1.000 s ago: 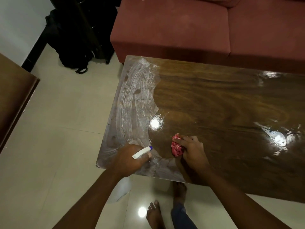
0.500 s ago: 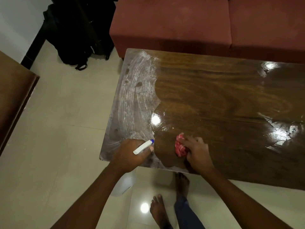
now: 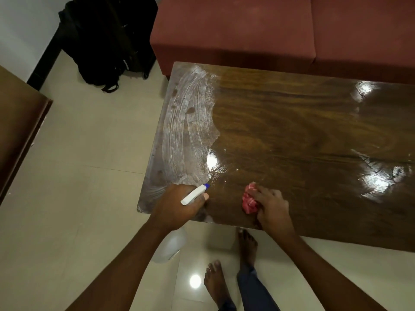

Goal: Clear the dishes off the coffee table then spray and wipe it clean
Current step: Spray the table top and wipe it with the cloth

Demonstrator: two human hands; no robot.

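Head view, looking down: at six o'clock, nearest the camera, two bare feet (image 3: 226,281) stand on the glossy pale floor (image 3: 89,198), just short of the near edge of the coffee table (image 3: 303,122).

Towards seven o'clock the left hand (image 3: 175,207) is wrapped round the neck of a white spray bottle (image 3: 194,194). The thumb lies beside the trigger head, the blue nozzle aims at one o'clock over the tabletop, and the bottle's pale body hangs below the table edge.

Just beside it, at three o'clock from that hand, the right hand (image 3: 272,208) has its fingers bent over a bunched red cloth (image 3: 248,202), holding it down on the wood near the table's near edge. The cloth pokes out from under the fingertips on the nine o'clock side.

Farther out, the table's nine o'clock end carries a white film (image 3: 186,122) in curved streaks. The wood from the middle towards three o'clock shines dark and wet-looking, with bright glare spots.

Beyond the far edge, at twelve o'clock, stands a red sofa (image 3: 235,30). Black bags (image 3: 107,41) sit at eleven o'clock against the wall, and brown furniture (image 3: 18,131) shows at nine o'clock.
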